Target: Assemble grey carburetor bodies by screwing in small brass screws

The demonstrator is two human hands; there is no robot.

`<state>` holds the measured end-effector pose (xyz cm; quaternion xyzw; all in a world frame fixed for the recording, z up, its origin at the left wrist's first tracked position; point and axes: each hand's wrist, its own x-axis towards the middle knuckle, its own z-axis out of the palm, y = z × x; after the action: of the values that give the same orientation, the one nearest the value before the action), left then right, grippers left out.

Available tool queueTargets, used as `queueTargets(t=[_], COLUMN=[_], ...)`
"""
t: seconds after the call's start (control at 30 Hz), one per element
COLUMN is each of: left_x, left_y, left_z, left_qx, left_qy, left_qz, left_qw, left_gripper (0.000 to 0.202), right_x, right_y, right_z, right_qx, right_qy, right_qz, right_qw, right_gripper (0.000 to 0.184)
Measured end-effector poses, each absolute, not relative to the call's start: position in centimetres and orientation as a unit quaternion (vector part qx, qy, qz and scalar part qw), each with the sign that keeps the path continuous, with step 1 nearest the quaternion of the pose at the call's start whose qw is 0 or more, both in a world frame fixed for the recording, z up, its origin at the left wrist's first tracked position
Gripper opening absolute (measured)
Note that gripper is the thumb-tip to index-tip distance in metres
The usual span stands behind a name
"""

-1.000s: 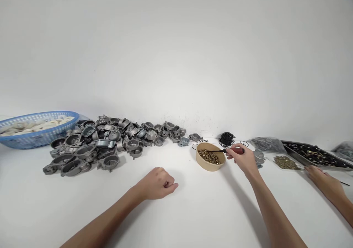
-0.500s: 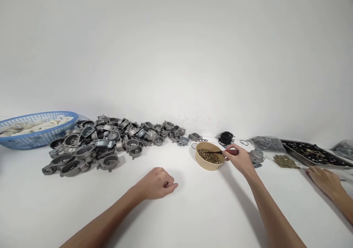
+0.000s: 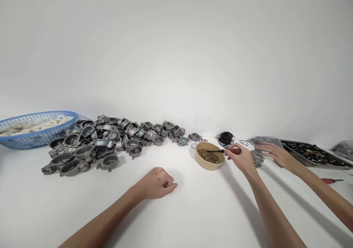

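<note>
My left hand (image 3: 156, 183) rests on the white tabletop in a loose fist, with nothing visible in it. Between the thumb and fingers of my right hand (image 3: 242, 159) is a screwdriver (image 3: 233, 151) with a red handle. Its dark shaft reaches over the rim of a round tan bowl (image 3: 208, 166). The tip lies among small brass-coloured screws (image 3: 209, 156), where I cannot see exactly what it touches.
Another person's hand (image 3: 278, 156) reaches in from the right over grey metal parts (image 3: 257, 157). Cast metal bowl-shaped parts (image 3: 85, 152) are heaped left, beside a blue basket (image 3: 38, 141). Black rings (image 3: 226, 138), a dark tray (image 3: 311, 162) and a second red-handled tool (image 3: 328, 180) lie right.
The other person's hand has moved left and inward to the grey parts, uncovering a red-handled tool. My hands have hardly moved; the screwdriver's handle has shifted slightly right.
</note>
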<state>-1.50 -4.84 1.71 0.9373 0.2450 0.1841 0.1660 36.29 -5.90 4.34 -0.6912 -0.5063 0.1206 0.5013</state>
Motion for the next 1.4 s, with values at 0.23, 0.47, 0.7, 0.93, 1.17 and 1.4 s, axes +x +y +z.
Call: queueTargets(t=[0.23, 0.47, 0.7, 0.93, 1.17, 1.4], left_x=[-1.5, -1.6, -1.6, -1.5, -1.6, -1.6], left_y=[-4.9, -4.7, -4.6, -4.7, -4.7, -4.5], left_z=[1.8, 1.6, 1.5, 1.7, 1.6, 1.5], left_qx=[0.936, 0.936, 0.937, 0.937, 0.936, 0.937], left_qy=[0.246, 0.235, 0.23, 0.238, 0.237, 0.228], left_qz=[0.188, 0.199, 0.199, 0.194, 0.197, 0.202], left_qw=[0.168, 0.173, 0.171, 0.166, 0.168, 0.17], left_gripper=[0.045, 0.045, 0.045, 0.045, 0.046, 0.046], right_x=[36.0, 36.2, 36.0, 36.2, 36.0, 36.4], right_y=[-6.1, -6.0, -5.7, -5.9, -6.1, -5.8], right_z=[4.5, 4.5, 3.7, 4.0, 4.3, 3.8], right_qx=[-0.7, -0.694, -0.693, -0.691, -0.687, -0.691], right_qy=[-0.514, -0.507, -0.514, -0.503, -0.507, -0.514], right_qz=[0.134, 0.14, 0.109, 0.103, 0.093, 0.093], right_qw=[0.478, 0.491, 0.494, 0.508, 0.513, 0.499], right_gripper=[0.018, 0.015, 0.018, 0.019, 0.02, 0.018])
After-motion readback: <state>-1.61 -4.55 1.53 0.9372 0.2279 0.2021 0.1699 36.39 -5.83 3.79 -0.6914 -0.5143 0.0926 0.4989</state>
